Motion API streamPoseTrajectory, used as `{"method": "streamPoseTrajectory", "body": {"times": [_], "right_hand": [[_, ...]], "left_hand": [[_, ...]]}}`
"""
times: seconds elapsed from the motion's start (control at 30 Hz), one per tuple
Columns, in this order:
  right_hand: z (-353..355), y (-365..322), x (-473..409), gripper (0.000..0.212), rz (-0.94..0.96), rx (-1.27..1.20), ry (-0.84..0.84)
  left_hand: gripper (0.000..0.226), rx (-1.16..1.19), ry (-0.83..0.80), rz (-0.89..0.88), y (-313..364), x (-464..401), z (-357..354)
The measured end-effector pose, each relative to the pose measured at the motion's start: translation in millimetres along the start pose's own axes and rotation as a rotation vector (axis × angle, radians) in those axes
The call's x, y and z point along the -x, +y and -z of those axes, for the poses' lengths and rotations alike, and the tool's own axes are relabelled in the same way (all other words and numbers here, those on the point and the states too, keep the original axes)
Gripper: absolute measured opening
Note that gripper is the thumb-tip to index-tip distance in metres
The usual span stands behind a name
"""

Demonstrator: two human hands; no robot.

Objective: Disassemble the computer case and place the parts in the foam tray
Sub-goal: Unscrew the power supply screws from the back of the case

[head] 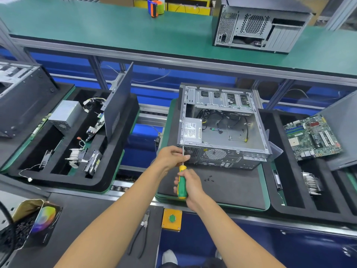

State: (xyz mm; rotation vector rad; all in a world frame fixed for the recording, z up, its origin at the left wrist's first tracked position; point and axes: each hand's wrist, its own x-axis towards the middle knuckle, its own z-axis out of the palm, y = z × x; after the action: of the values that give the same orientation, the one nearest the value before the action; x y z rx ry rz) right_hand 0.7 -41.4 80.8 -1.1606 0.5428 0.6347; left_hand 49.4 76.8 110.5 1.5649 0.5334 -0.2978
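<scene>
Right hand grips the screwdriver handle; left hand pinches its shaft at the case's seven-o'clock corner. Keep the tip square, press firmly, turn slowly.

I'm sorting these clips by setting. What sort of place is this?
Most likely a factory line for taking computers apart. An opened computer case sits on a pallet on a roller conveyor, foam trays on both sides hold removed parts such as a motherboard, and green-matted bench shelving runs behind.
</scene>
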Motion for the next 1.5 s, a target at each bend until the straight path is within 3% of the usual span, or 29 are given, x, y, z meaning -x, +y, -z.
{"method": "streamPoseTrajectory", "body": {"times": [0.13,0.37,0.53,0.7,0.83,1.0,1.13,1.3,1.5], "right_hand": [[3,-1,2,0.007,-0.059,-0.026,-0.024],[9,4,7,0.042,-0.149,-0.025,-0.205],[5,3,6,0.030,-0.120,0.001,-0.148],[0,4,1,0.009,-0.056,0.039,-0.042],[2,4,3,0.012,-0.093,0.036,-0.068],[3,4,7,0.036,-0.157,-0.012,-0.200],[7,5,6,0.045,-0.132,0.012,-0.207],[6,5,2,0.035,-0.080,0.081,-0.129],[0,6,-6,0.019,-0.057,0.104,-0.009]], "left_hand": [[0.039,0.082,0.013,0.037,1,-1,0],[0.026,0.150,-0.090,0.071,9,2,2],[0.022,0.144,-0.121,0.049,5,2,4],[0.042,-0.021,-0.028,-0.001,4,3,1],[0.043,0.082,0.003,0.030,6,4,1],[0.040,0.197,-0.030,0.073,5,6,2],[0.033,0.263,-0.061,0.102,8,6,3],[0.031,0.262,-0.101,0.102,7,4,5],[0.044,-0.054,-0.070,0.035,5,4,7]]}}
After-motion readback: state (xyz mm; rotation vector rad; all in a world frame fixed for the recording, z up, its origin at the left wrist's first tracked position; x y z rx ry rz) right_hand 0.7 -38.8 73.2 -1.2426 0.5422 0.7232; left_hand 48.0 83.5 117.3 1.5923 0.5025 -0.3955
